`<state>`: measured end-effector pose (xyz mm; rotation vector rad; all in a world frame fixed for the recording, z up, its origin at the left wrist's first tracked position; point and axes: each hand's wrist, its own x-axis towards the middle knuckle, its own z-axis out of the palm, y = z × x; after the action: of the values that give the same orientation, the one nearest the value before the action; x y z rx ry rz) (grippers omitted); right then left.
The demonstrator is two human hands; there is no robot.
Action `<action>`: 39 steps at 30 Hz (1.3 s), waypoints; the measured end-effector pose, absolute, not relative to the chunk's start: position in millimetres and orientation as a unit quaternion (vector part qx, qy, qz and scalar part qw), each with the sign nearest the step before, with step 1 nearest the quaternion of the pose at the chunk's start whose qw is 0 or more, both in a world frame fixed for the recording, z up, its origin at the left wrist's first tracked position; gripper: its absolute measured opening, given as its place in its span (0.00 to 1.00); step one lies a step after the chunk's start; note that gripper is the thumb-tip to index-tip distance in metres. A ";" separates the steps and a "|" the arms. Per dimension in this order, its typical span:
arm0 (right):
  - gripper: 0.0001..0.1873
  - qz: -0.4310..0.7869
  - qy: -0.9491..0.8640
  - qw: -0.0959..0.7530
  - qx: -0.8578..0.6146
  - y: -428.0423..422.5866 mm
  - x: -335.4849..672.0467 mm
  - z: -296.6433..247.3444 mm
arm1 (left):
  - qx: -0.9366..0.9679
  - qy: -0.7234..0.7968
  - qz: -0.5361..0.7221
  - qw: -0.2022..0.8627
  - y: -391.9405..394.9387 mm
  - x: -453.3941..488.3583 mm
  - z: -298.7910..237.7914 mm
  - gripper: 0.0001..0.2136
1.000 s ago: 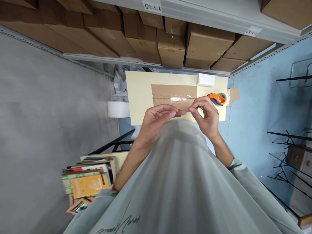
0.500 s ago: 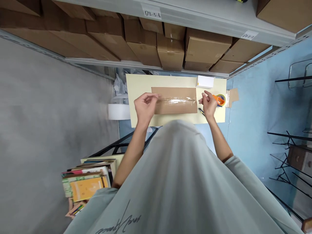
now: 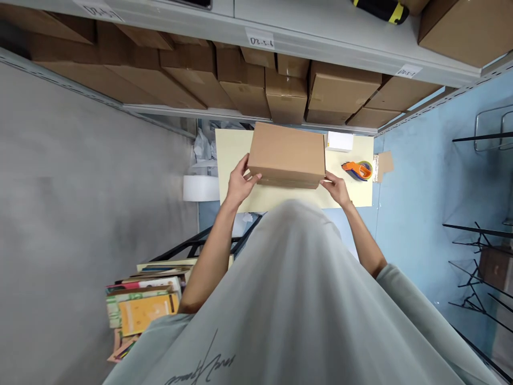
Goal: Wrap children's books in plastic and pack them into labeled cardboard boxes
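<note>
Pale metal shelving [image 3: 320, 48], cream tabletop [image 3: 364, 198], grey wall [image 3: 80, 214], blue floor [image 3: 412, 214]

- Ahead of me, brown cartons [image 3: 286, 99] fill a grey rack [image 3: 320, 56] (one label [image 3: 259, 39] reads D3-5-6)
- On my left, a colourful pile of books [image 3: 148, 314]
- Beyond it, a white roll [image 3: 201, 188]

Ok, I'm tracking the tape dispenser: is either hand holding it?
No, the tape dispenser lies on the table while the left hand and right hand hold the cardboard box.
</note>
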<state>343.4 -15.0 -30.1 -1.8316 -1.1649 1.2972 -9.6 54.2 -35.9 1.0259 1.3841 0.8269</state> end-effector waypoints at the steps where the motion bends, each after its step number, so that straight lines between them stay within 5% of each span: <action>1: 0.28 0.501 -0.432 0.305 -0.685 -20.8 342.1 -35.2 | 0.432 0.597 0.343 0.583 49.6 -11.1 -40.6 0.44; 10: 0.44 0.554 -0.376 0.279 -0.688 -40.2 346.4 -77.1 | 0.367 0.636 0.302 0.608 13.2 -20.9 -104.5 0.32; 14: 0.45 0.487 -0.372 0.289 -0.736 -16.0 353.1 -88.4 | 0.362 0.652 0.327 0.580 37.8 -21.4 -123.0 0.36; 25: 0.30 0.382 -0.513 0.269 -0.720 -22.6 351.5 -91.8 | 0.500 0.567 0.378 0.535 51.5 -32.6 -123.1 0.50; 32: 0.21 0.374 -0.508 0.185 -0.754 -56.9 341.8 -111.6 | 0.465 0.593 0.341 0.563 5.9 -44.4 -139.8 0.36; 39: 0.39 0.418 -0.496 0.250 -0.719 -57.5 333.7 -119.8 | 0.443 0.622 0.278 0.583 -11.0 -23.2 -147.4 0.38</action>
<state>333.7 -57.5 -119.8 -1.9567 -1.3501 1.1380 -23.2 -11.0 -147.4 1.0345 1.4512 0.6482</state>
